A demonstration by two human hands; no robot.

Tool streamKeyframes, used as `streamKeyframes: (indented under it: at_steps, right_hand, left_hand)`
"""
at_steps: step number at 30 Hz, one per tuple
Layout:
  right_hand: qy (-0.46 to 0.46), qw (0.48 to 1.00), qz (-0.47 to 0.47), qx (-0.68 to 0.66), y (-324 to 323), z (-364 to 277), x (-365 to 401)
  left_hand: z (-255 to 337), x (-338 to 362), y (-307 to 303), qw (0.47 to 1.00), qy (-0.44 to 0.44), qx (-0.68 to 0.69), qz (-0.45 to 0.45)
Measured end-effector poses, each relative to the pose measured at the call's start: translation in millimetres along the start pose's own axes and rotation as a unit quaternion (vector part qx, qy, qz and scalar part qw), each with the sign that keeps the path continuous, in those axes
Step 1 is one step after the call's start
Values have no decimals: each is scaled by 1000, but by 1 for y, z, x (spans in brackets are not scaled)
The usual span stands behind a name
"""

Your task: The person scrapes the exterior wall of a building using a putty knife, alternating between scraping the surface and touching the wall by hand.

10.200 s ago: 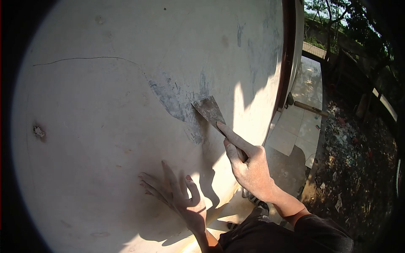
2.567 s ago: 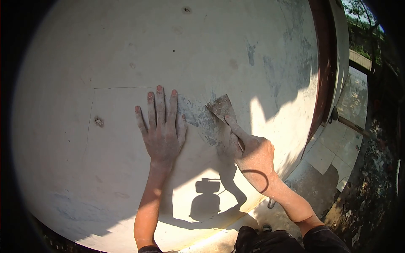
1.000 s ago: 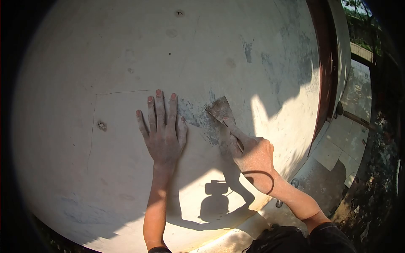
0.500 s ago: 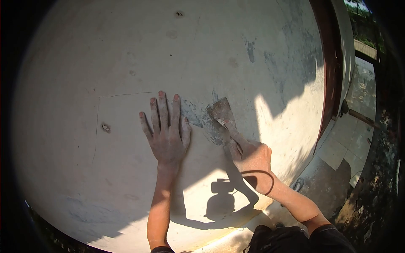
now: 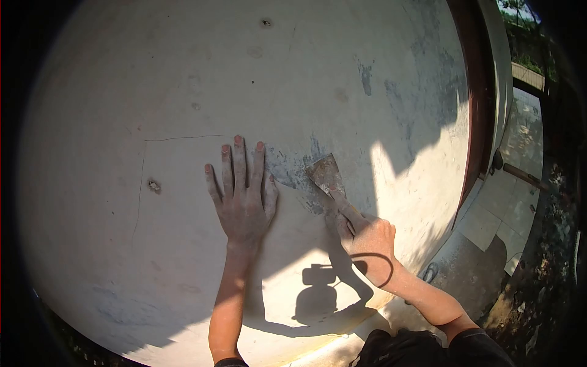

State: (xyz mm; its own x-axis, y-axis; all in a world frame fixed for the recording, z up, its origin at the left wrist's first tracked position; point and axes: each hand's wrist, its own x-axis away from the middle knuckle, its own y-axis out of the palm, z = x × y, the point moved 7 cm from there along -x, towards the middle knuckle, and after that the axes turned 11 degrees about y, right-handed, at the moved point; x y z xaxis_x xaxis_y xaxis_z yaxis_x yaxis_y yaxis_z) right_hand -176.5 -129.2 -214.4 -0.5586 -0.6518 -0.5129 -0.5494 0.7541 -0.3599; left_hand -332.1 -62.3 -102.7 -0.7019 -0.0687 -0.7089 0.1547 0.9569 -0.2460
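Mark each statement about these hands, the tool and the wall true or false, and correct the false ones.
1. The right hand grips a scraper. True.
2. The left hand is clenched in a fist. False: its fingers are extended against the wall.
3. A grey patch shows between the left hand and the scraper blade. True.
4. The wall is entirely in shade. False: sunlight falls on parts of it.
5. A head-shaped shadow shows between the forearms. True.
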Motion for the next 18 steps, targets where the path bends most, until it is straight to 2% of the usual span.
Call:
streamKeyframes:
  at_steps: [1, 2, 11, 13, 15, 17, 18]
  right_hand:
    - [14, 1000, -11, -13, 0, 2, -2]
    - [-22, 999, 7, -36, -2, -2, -8]
    - [-13, 999, -5, -41, -1, -5, -4]
    - [-77, 997, 20, -22, -2, -17, -12]
    - [-80, 997, 15, -16, -6, -13, 0]
    - [6, 993, -93, 68, 1, -2, 6]
    - [6, 996, -80, 45, -2, -5, 3]
  left_hand:
    - [2, 0, 0, 1000, 1, 4, -7]
    - [3, 0, -1, 1000, 3, 6, -9]
    - [3, 0, -1, 1000, -5, 3, -12]
    - [1, 0, -2, 1000, -1, -7, -12]
    - [2, 1, 0, 1000, -1, -5, -11]
    - [0, 1, 1, 1000, -5, -3, -6]
    - [0, 1, 2, 1000, -6, -4, -4]
